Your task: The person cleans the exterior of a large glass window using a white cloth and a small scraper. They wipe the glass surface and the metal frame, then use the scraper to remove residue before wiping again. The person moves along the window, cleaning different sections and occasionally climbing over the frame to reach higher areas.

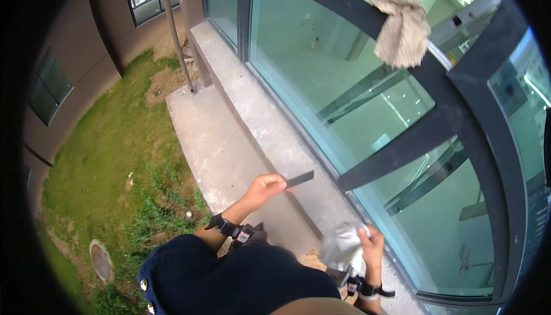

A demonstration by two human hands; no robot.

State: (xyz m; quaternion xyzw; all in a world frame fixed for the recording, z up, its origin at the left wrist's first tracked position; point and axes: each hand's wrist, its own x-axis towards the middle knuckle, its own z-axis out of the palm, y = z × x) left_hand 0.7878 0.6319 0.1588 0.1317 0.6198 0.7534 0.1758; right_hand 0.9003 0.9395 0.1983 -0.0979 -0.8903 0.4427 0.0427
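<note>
My left hand (267, 190) pinches the near end of a flat, dark strip-like tool (300, 179), whose free end points toward the window over the concrete sill. My right hand (371, 244) grips a bunched white-grey cloth or bag (342, 246), low beside the window glass. Its exact kind is not clear. A beige rag (402, 31) hangs over the dark window frame (383, 166) at the upper right, apart from both hands.
Large glass panes (301, 57) stand on the right above a concrete sill (258, 112). A concrete ledge (206, 130) runs below it. Left are grass (112, 121), shrubs (159, 216) and a round manhole cover (101, 260). A metal pipe (175, 35) rises at the ledge's far end.
</note>
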